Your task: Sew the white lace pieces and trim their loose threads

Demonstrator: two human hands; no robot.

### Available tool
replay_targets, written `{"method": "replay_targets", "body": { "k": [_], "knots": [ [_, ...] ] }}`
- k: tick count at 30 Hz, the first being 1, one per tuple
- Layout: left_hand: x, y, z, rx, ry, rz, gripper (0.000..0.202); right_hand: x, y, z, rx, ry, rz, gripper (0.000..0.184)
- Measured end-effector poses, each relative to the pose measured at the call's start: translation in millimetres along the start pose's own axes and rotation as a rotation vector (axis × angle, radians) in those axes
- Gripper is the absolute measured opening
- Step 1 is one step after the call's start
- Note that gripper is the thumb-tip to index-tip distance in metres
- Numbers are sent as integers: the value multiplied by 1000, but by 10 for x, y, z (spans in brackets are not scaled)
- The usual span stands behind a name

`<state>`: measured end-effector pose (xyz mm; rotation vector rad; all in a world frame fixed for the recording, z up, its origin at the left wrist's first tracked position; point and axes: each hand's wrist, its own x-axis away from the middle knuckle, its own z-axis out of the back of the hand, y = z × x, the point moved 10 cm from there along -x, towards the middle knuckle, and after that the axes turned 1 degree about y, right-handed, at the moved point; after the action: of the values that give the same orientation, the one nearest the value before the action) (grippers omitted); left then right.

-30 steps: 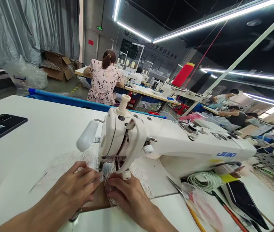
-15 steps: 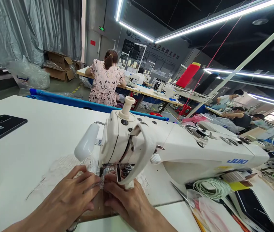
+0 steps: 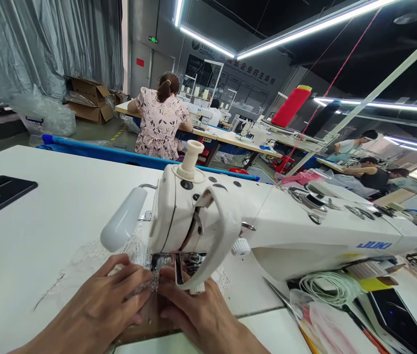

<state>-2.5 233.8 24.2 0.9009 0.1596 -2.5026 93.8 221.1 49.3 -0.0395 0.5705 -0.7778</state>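
White lace fabric lies under the needle end of a white sewing machine and spreads to the left over the table. My left hand is closed on the lace just left of the presser foot, with its fingers bent and bunched together. On the other side, partly behind the machine's curved white guard, my right hand grips the lace near the needle. The fingertips of both hands almost meet there. The needle itself is hidden by the machine head and fingers.
Scissors, a coil of pale cord and a dark phone lie at the right. Another phone rests at the left. A red thread cone stands behind the machine. A person sits ahead, facing away.
The view has shifted slightly, so the machine and the things at the right sit a little differently. Both hands keep nearly the same place on the lace.
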Motion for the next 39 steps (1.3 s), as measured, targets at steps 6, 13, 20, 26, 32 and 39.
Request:
{"method": "replay_targets", "body": {
  "k": [6, 13, 20, 26, 32, 39],
  "knots": [
    [-12, -18, 20, 38, 19, 17, 10, 22, 8, -24, -5, -34, -4, 24],
    [-30, 16, 45, -6, 3, -7, 12, 19, 13, -26, -2, -38, -8, 23],
    [-37, 8, 52, 13, 7, 1, 11, 27, 7, -24, 1, -21, -4, 22],
    [8, -16, -17, 45, -33, 20, 11, 23, -2, -6, 30, -11, 4, 22],
    [-5, -21, 44, 63, 42, 31, 10, 4, -2, -27, 17, 1, 13, 24],
    [19, -32, -18, 62, -9, 32, 13, 19, 7, -44, 26, -20, 1, 22]
  ]
}}
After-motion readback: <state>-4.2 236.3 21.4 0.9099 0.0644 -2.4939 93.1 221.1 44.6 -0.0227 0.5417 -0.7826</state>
